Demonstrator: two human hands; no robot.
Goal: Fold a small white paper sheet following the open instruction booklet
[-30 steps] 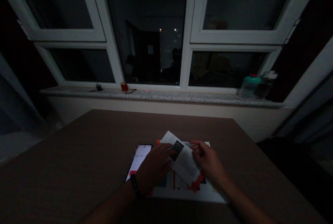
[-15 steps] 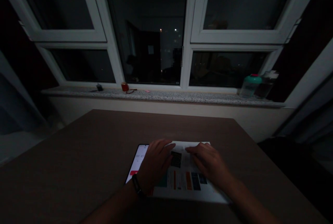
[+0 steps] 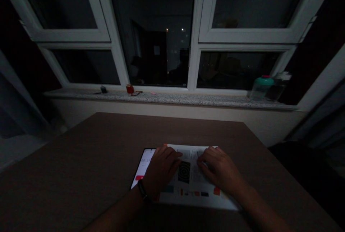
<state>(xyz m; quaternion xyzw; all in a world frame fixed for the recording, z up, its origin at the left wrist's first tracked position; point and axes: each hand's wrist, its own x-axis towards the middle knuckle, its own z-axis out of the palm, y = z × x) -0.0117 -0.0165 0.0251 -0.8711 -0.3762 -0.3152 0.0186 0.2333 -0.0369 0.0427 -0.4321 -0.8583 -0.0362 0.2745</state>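
A printed paper (image 3: 199,201) with text, a dark picture of pale rings and small coloured pictures lies on the table in front of me. Whether it is one sheet or a booklet, I cannot tell. My left hand (image 3: 163,165) rests over its left part, fingers stretched and loosely bent. On the right part of the paper is my right hand (image 3: 219,167). Its fingers are curled, with thumb and index tips close together; anything between them is too dark to make out. Partly under my left hand and wrist, a lit phone (image 3: 140,169) shows a timer and a red button.
The brown table (image 3: 121,131) reaches toward a window. Along the speckled sill (image 3: 172,98) stand a small red jar (image 3: 129,88), a small dark bottle (image 3: 103,89), a teal-lidded bottle (image 3: 261,87) and a clear bottle (image 3: 277,86). The room is dim.
Different printing now shows: the ringed picture is visible and the lower pictures have changed. More of the paper's upper left shows. My right index finger has drawn back and curled; my left hand has barely moved.
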